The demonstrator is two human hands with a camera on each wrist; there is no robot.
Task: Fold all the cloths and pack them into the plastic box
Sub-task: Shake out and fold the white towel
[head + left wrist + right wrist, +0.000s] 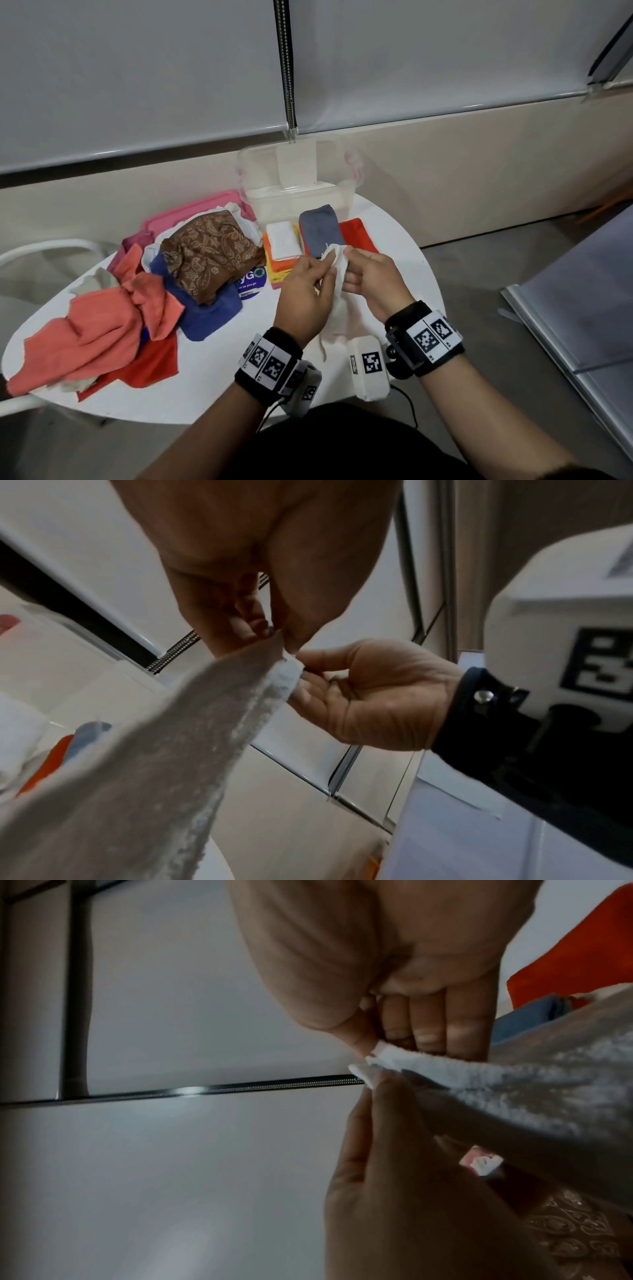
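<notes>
A white terry cloth is held up over the near edge of the white counter, at 6 o'clock from the clear plastic box. Its pile looks nubby and pale, grey in shadow, and its lower part hangs limp down to the counter between the two wrists. Its top edge is bunched into a narrow strip. That edge is pinched by the left hand from 9 o'clock, thumb against curled fingers, and by the right hand from 3 o'clock, where the thumb is pressed to the fingers over one corner. The two pinches lie close together, almost touching, with the cloth's edge running between them.

At 12 o'clock from the hands, folded pieces are laid on the counter before the box: a grey cloth on a red cloth, and a white folded cloth on an orange and yellow stack. At 9 o'clock an unfolded heap is seen: a brown paisley cloth, a blue cloth and a coral cloth. The inside of the box is too hazy to be read.
</notes>
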